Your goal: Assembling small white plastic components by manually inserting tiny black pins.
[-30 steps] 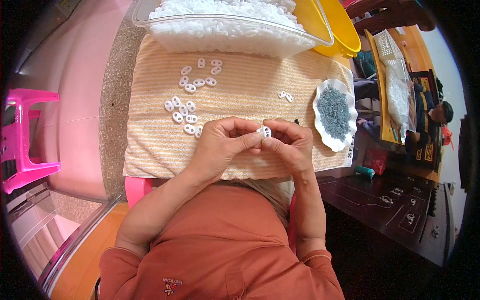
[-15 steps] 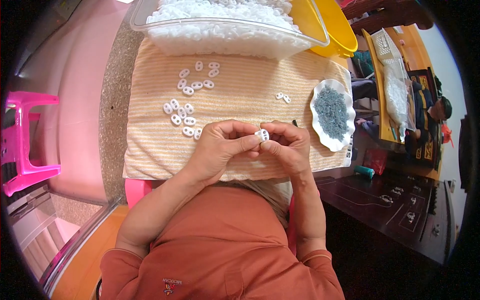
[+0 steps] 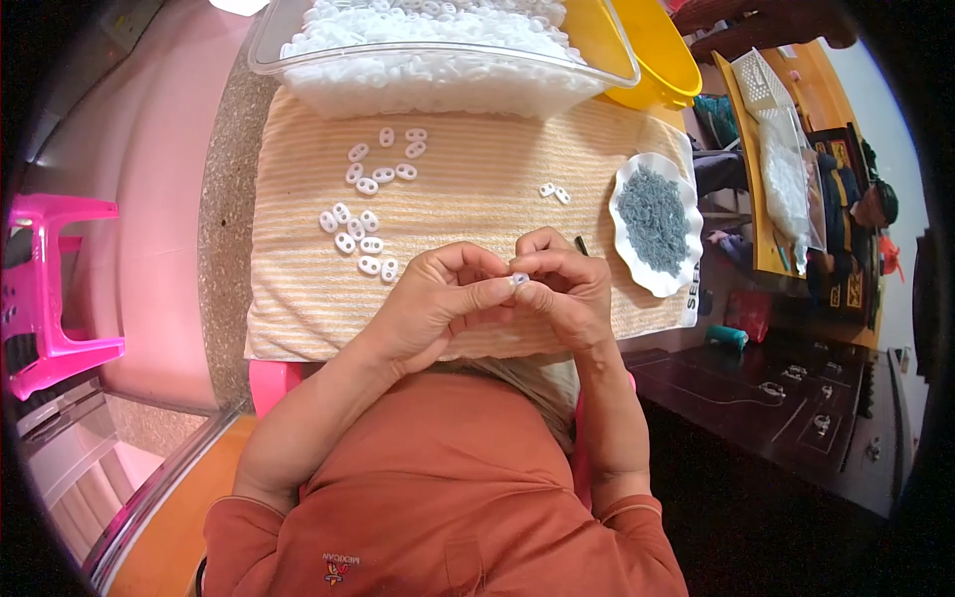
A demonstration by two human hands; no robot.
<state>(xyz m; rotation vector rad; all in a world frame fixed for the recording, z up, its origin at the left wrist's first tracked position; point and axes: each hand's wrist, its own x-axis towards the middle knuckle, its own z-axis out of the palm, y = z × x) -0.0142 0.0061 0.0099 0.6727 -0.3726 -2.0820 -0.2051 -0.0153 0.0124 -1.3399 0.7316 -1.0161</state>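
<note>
My left hand [image 3: 438, 303] and my right hand [image 3: 557, 289] meet over the near edge of a striped tan cloth [image 3: 477, 189]. Between their fingertips they pinch one small white plastic piece [image 3: 518, 280]. Several similar white oval pieces [image 3: 358, 239] lie on the cloth to the left of my hands, a second cluster [image 3: 386, 164] lies farther back, and two more pieces [image 3: 553, 191] lie to the right. A white scalloped dish [image 3: 696, 239] filled with small grey bits [image 3: 652, 219] sits just right of my right hand.
A clear plastic tub [image 3: 438, 70] full of white pieces stands at the back of the cloth. A yellow bowl [image 3: 647, 55] is behind it on the right. A pink stool [image 3: 50, 289] stands at the left. A dark wooden table [image 3: 786, 398] lies to the right.
My hands stay together at the same spot; the fingers have closed more tightly round the white piece, so less of it shows.
</note>
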